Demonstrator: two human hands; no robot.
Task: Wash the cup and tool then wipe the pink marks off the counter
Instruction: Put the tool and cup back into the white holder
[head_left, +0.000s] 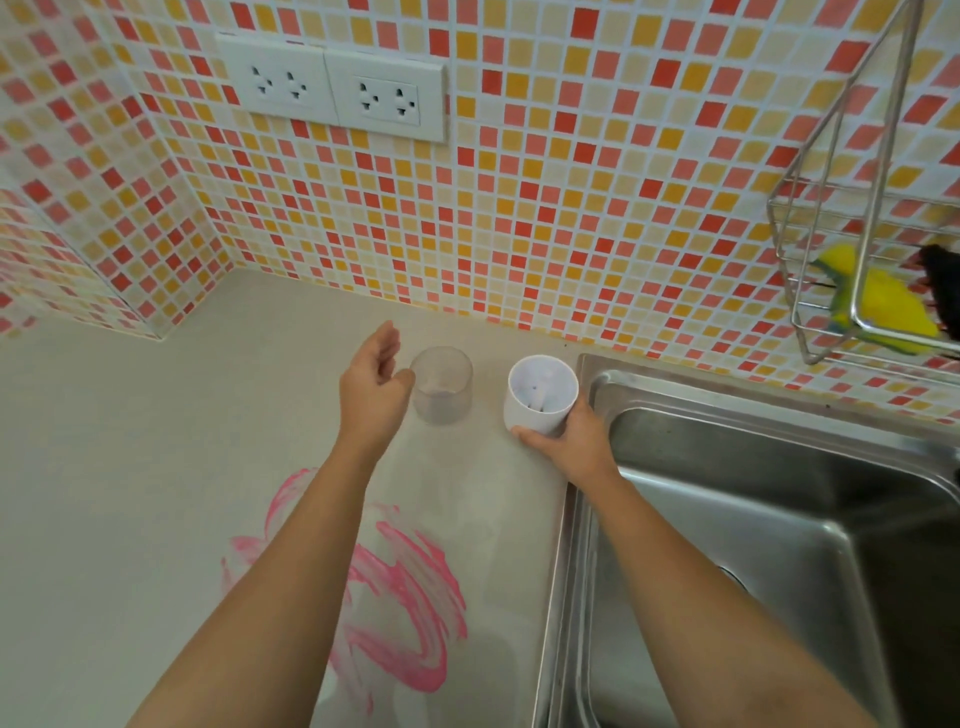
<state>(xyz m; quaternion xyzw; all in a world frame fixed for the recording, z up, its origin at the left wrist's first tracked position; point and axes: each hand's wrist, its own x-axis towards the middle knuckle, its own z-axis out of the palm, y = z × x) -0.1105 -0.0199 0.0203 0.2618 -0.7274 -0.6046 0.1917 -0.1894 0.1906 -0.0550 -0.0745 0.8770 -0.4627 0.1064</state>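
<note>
A mosaic wall (571, 208) of small red, orange, yellow and cream tiles fills the view from 9 o'clock round to 3 o'clock, folding into a corner at 9 o'clock. Two white double socket plates (332, 85) sit side by side on it at 11 o'clock. A wire rack (878, 202) hangs on the wall at 2 to 3 o'clock, holding a yellow sponge (883, 306) with a dark item (940, 280) just beside it at the frame edge, above a steel sink (779, 519) at 4 to 5 o'clock.
</note>
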